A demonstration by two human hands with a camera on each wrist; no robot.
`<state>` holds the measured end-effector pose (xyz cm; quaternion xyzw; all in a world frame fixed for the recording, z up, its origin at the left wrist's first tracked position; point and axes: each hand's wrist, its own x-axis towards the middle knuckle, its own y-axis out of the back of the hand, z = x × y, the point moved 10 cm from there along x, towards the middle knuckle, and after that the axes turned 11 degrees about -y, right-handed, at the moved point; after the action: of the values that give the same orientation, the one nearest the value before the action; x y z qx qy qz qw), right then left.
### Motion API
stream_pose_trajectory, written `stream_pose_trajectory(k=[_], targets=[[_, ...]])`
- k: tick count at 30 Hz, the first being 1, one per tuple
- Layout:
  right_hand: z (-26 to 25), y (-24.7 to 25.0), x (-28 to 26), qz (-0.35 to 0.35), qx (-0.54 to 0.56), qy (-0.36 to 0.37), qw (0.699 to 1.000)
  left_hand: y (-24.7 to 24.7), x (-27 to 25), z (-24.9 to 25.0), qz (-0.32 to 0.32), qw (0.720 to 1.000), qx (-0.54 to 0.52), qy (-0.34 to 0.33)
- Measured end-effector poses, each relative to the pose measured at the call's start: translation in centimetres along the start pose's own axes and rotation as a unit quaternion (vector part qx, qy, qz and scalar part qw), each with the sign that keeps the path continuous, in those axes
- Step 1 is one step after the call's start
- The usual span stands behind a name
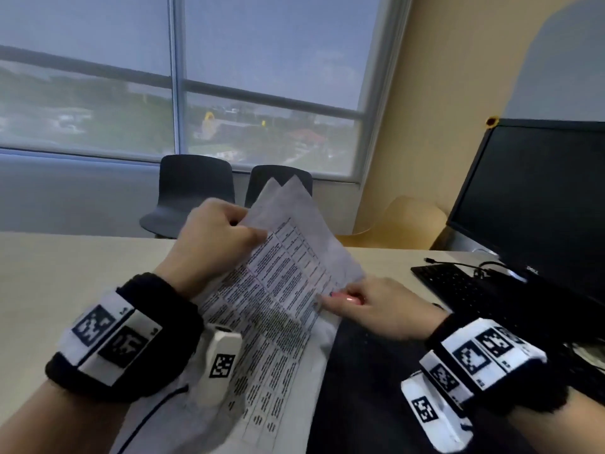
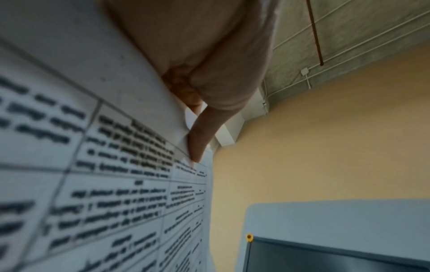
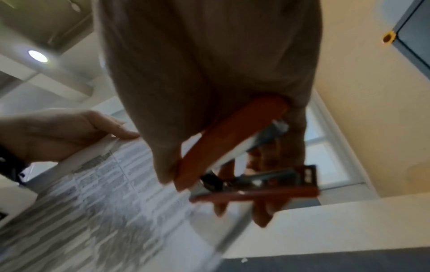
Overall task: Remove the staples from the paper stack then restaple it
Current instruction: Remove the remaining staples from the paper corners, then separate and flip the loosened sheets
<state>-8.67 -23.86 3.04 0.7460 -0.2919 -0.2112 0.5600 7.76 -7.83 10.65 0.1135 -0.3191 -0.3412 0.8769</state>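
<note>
Left hand (image 1: 212, 237) pinches top edge of paper stack (image 1: 281, 290), lifted above surface (image 1: 65, 267). Right hand (image 1: 379, 306) grips red stapler (image 3: 232, 152), mouth open at stack's right edge.

The head view looks forward and down from above the desk (image 1: 82, 257), toward the window (image 1: 176, 77) and the monitor (image 1: 540, 191); the left wrist view sits very close under the left hand (image 2: 204, 55), tilted up along the paper stack (image 2: 104, 165) toward wall and ceiling; the right wrist view, blurred, seems to look up past the right hand (image 3: 209, 73) and its red stapler (image 3: 232, 139); all three share the printed sheets.
</note>
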Motion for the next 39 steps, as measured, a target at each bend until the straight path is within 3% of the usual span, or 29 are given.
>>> stream_pose_trajectory(k=[5,10,12,14,17,20,22,29,36,39], targets=[[2.4,-2.5,-0.6,-0.065,-0.101,-0.042,0.992,4.7,0.7,0.9,0.091,0.994,-0.057,-0.038],[1.9,-5.9,-1.6,-0.132,-0.143,-0.031,0.98,5.2,0.6,1.1,0.084,0.99,-0.099,-0.051],[1.2,-5.4,-1.7,-0.124,-0.166,-0.025,0.978,4.8,0.6,1.3,0.068,0.992,-0.085,-0.062],[-0.5,-3.0,-1.8,-0.057,-0.185,-0.008,0.981,4.1,0.6,1.5,0.047,0.995,-0.057,-0.07],[-5.5,3.8,-2.6,0.134,-0.09,0.061,0.985,3.1,0.8,1.7,0.023,0.996,-0.026,-0.082],[-10.3,10.4,-4.2,0.299,0.072,0.146,0.94,2.3,0.7,2.0,0.011,0.996,-0.004,-0.088],[-12.3,12.7,-4.3,0.343,0.114,0.173,0.916,1.9,0.4,2.4,0.001,0.995,0.009,-0.096],[-13.7,12.1,-1.7,0.302,0.107,0.134,0.938,1.5,0.1,3.5,-0.005,0.99,0.038,-0.133],[-12.8,10.4,0.1,0.194,0.097,0.061,0.974,0.6,0.3,3.5,-0.015,0.986,0.051,-0.155],[-13.6,10.2,-0.9,0.236,0.028,0.071,0.969,0.4,0.2,3.9,-0.018,0.981,0.075,-0.178]])
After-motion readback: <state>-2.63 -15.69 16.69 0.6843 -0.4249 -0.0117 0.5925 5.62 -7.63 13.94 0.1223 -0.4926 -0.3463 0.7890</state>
